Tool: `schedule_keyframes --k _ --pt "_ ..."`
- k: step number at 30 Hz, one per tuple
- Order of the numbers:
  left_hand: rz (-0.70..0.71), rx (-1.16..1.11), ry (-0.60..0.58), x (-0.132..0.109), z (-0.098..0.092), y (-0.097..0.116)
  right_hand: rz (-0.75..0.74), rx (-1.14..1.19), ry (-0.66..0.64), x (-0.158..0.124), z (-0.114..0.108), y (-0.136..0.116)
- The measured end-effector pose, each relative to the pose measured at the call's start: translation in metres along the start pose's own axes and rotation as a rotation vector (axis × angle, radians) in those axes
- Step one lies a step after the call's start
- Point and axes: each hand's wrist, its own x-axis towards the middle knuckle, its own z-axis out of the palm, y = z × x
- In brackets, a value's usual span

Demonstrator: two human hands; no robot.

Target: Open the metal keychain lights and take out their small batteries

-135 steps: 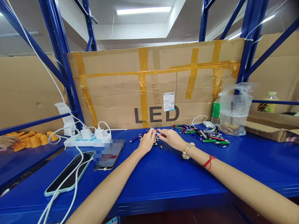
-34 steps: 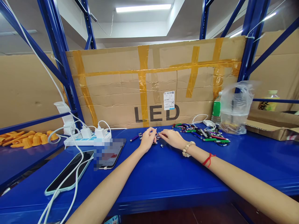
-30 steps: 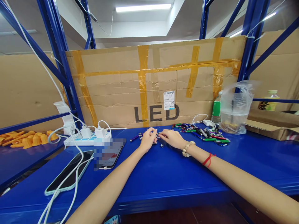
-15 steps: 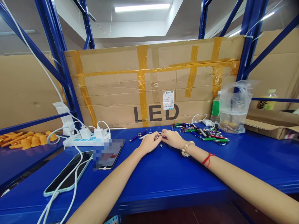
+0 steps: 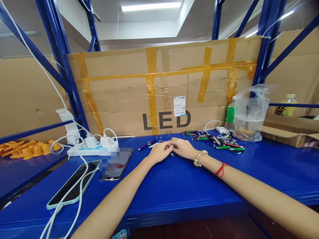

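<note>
My left hand [image 5: 160,151] and my right hand [image 5: 183,148] meet fingertip to fingertip above the blue tabletop [image 5: 174,189]. Both are closed in a pinch, and whatever lies between the fingers is too small and covered to name. A small metallic piece [image 5: 172,154] lies just below the fingertips. Left of my left hand are a dark blue pen [image 5: 143,147] and a whitish pen part [image 5: 153,145], partly behind the hand. A pile of coloured pens [image 5: 216,141] lies beyond my right wrist, which wears a beaded bracelet.
Two phones, one with a pale case [image 5: 73,186] and one darker [image 5: 119,166], lie at left with white cables and a power strip [image 5: 92,151]. A cardboard panel [image 5: 119,99] stands behind. At right are a bottle [image 5: 230,116], plastic bag [image 5: 249,116] and open carton [image 5: 289,136].
</note>
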Motion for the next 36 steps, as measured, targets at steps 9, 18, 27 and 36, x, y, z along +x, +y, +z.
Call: schedule_keyframes --k 9,18,27,36 --pt "-0.012 -0.041 -0.006 0.002 0.003 -0.008 0.012 0.035 0.038 -0.001 -0.002 -0.005" --pt "-0.005 -0.034 -0.011 0.002 0.002 -0.007 0.043 0.036 0.049 -0.001 -0.005 -0.010" --pt "0.014 -0.044 0.004 0.003 0.003 -0.008 0.062 0.052 0.078 -0.001 -0.007 -0.012" --pt "0.003 -0.052 0.012 0.002 0.002 -0.008 0.064 0.051 0.114 -0.001 -0.007 -0.012"
